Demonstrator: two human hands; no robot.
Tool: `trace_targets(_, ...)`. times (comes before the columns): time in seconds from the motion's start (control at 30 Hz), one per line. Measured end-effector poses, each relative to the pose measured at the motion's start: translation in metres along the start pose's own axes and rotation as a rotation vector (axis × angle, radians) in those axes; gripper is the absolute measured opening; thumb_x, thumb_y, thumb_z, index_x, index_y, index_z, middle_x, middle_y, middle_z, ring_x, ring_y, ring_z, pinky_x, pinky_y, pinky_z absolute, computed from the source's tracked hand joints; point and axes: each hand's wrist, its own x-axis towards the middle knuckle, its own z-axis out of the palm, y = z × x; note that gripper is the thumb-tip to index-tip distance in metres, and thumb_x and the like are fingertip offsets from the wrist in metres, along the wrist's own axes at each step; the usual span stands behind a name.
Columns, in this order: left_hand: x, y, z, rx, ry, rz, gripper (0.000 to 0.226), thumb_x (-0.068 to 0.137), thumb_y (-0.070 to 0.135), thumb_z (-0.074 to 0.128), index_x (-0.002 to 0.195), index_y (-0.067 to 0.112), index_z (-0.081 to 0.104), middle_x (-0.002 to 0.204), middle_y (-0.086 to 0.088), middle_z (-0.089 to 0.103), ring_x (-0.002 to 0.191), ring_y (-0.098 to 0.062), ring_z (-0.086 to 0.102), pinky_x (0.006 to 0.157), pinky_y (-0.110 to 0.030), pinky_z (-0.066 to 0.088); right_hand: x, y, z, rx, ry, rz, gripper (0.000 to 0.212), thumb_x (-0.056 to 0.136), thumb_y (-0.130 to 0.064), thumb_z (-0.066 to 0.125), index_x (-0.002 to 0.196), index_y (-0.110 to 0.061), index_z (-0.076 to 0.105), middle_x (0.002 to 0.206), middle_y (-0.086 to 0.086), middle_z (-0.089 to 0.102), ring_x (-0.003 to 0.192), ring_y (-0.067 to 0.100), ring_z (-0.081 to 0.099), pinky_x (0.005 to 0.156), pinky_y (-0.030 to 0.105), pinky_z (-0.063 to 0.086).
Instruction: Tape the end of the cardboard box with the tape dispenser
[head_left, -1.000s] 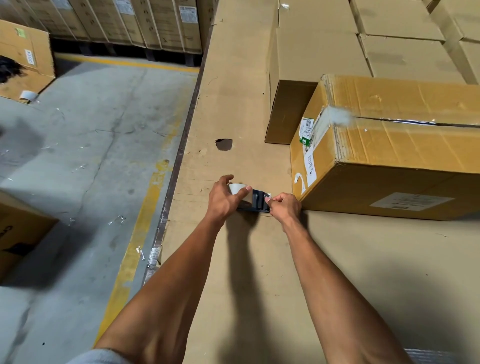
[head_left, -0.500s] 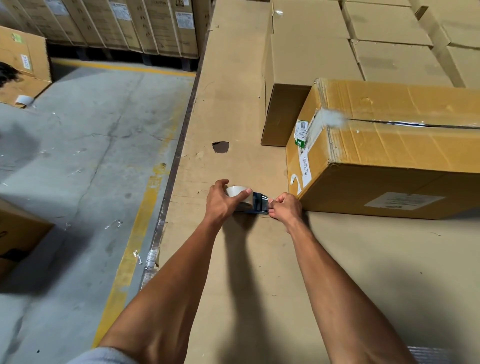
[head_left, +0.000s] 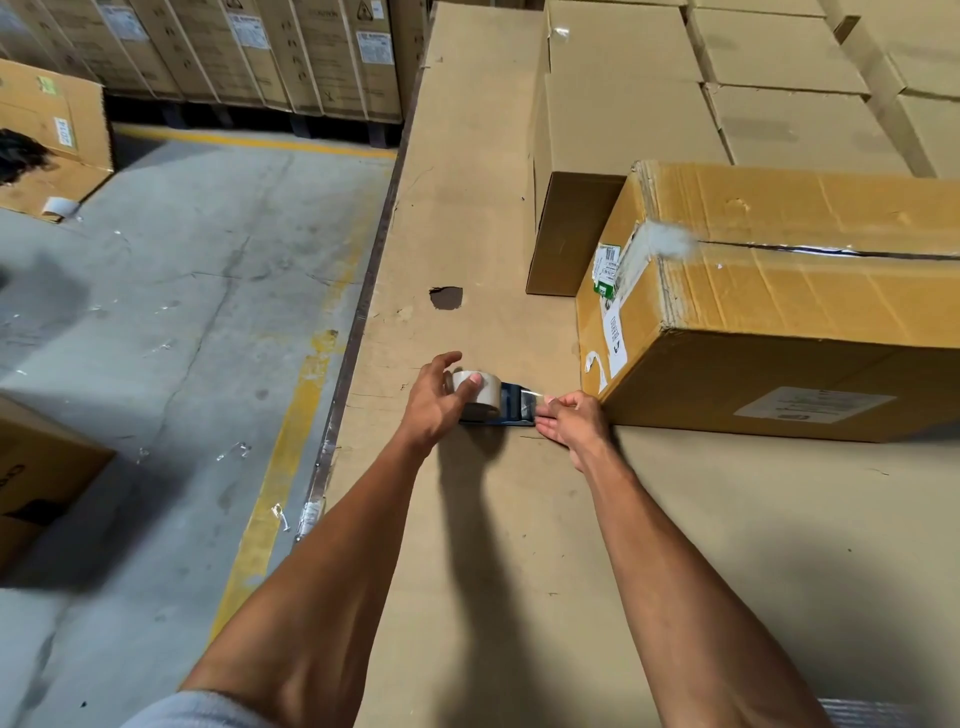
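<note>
**Both hands on the tape dispenser beside the box end**

Compared with half a second ago, the hands and dispenser lie in nearly the same spot; the left thumb now rests over the top of the roll, and the index finger is lifted clear. The left hand (head_left: 434, 405) curls loosely around the tape roll of the tape dispenser (head_left: 493, 402), which lies on the cardboard-covered work surface (head_left: 478, 156). The right hand (head_left: 571, 418) pinches the clear tape end at the dispenser's blue front, fingers narrow. The cardboard box (head_left: 779, 312) lies just right of the right hand, its labelled end facing the dispenser. A second box (head_left: 613, 130) stands behind it. The surface's left edge drops to the concrete floor (head_left: 182, 312) near the left hand; open surface extends toward the viewer.
</note>
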Motion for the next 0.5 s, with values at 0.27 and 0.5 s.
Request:
trace_targets(0.27,-0.002,0.009,0.002,0.031,0.055,0.108,0.059,0.091,0.049,0.069,0.143,0.022,0.065,0.143,0.000,0.056,0.126,-0.011,0.058,0.102,-0.023,0.052,-0.007,-0.006,-0.013,0.096,-0.214,0.126,0.029,0.106,-0.009,0.058,0.126,0.011,0.054,0.117,0.027,0.065,0.125,0.043,0.062,0.106,0.042,0.051)
trace_targets(0.5,0.009,0.002,-0.008,-0.020,0.022,0.078,0.056,0.092,0.049,0.072,0.143,0.028,0.064,0.150,-0.001,0.053,0.145,-0.021,0.050,0.101,-0.019,0.048,-0.007,-0.004,-0.023,0.235,-0.292,0.183,0.040,0.108,-0.020,0.054,0.130,0.013,0.055,0.129,0.031,0.064,0.118,0.039,0.066,0.110,0.045,0.051)
